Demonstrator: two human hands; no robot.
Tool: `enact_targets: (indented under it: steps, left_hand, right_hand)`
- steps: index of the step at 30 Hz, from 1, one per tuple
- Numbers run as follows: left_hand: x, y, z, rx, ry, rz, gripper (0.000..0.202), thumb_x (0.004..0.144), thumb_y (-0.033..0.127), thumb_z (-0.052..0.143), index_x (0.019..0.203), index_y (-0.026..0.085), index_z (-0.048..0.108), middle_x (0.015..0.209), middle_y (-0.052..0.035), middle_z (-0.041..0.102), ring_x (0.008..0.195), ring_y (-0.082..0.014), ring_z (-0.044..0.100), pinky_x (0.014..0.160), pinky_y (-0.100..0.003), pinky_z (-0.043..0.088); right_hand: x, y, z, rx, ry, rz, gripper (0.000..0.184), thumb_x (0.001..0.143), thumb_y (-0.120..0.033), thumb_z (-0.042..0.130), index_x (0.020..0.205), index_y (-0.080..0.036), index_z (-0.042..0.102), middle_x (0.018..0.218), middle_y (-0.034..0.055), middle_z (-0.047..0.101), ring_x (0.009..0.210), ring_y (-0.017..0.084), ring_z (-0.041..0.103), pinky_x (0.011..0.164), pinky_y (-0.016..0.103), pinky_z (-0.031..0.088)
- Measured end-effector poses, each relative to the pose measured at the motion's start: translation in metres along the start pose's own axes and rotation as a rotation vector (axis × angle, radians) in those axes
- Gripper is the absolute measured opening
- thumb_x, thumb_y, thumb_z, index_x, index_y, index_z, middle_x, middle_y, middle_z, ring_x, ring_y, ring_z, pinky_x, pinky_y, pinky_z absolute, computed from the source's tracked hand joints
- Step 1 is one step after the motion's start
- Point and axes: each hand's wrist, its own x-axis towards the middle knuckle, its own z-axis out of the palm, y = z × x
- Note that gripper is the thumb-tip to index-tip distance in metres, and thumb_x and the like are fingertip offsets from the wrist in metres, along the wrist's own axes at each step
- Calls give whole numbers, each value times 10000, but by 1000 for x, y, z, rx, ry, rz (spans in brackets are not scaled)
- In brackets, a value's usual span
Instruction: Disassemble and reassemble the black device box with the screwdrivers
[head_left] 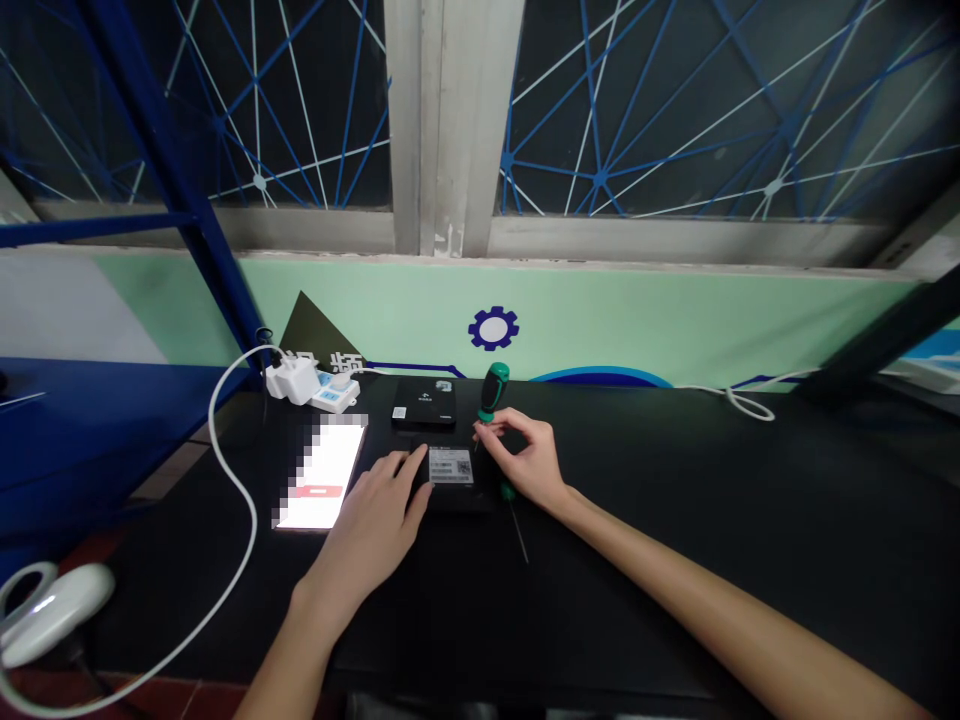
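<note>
We find a black flat box (454, 466) lying label-up on the black bench (675, 560), with a green-handled screwdriver (494, 390) held nearly upright at its far edge. The right hand (525, 460) pinches narrowly at the shaft, a suitably controlled hold. The left hand (371, 525) lies open, fingertips steadying the box's left edge.

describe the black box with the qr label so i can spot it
On the black tabletop, look between the left hand and right hand. The flat black box lies there, a white QR-code label on top and left fingertips at its edge. A similar black box sits further back, untouched.
</note>
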Motion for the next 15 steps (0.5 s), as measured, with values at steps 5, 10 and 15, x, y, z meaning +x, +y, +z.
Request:
enact_targets:
  steps: [5, 10, 15]
  left_hand:
    - [0, 0, 0, 3, -4, -4, 472, 1049, 356, 335, 1482, 182, 406, 1332, -118, 574, 1201, -270, 545, 996, -448, 460]
    - [0, 2, -1, 11, -21, -15, 479, 1053, 348, 331, 1490, 164, 395, 1336, -116, 567, 1209, -269, 537, 1003, -440, 456]
    - [1, 0, 0, 26, -19, -6, 482, 1051, 348, 337, 1491, 160, 394, 1325, -118, 569, 1188, -272, 546, 982, -439, 469]
  right_hand:
    - [0, 2, 0, -13, 16, -9, 141, 880, -292, 675, 774, -199, 669, 717, 26, 693, 630, 177, 660, 628, 298, 538]
    - [0, 3, 0, -32, 39, -34, 130, 864, -276, 701, 768, -201, 654, 707, 14, 670, 617, 164, 635, 611, 290, 520]
    - [0, 5, 2, -25, 42, -34, 163, 847, -284, 728, 748, -204, 627, 685, 8, 673, 605, 161, 642, 601, 279, 522]
